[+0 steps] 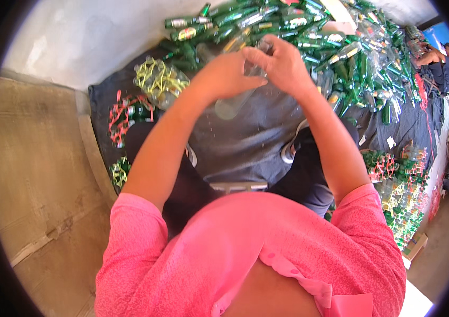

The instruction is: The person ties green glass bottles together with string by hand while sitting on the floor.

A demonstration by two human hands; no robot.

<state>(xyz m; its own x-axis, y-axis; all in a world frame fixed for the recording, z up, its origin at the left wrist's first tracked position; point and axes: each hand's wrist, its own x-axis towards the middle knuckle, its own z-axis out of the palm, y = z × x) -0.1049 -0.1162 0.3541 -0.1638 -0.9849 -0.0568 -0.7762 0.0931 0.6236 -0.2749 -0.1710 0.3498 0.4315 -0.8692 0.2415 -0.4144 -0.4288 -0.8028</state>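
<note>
Over a dark sheet (240, 146) between my feet, a clear glass bottle (234, 104) slants with its base towards me. My left hand (230, 73) curls around its body from the left, thumb and fingers on the glass. From the right, my right hand (285, 65) grips the neck end, and its fingers partly hide the top. Just past my hands begins a heap of mostly green glass bottles (303, 37), with clear ones mixed in. Left of my left hand lies a bundle of clear bottles bound with yellow strapping (161, 81).
Green bottles bound with pink strapping (129, 119) lie by my left knee. Rows of strapped bottle bundles (404, 194) stand on the right. A pale wall (89, 39) bounds the left. Another person (442, 67) sits at the far right, near loose pink strapping (422, 93).
</note>
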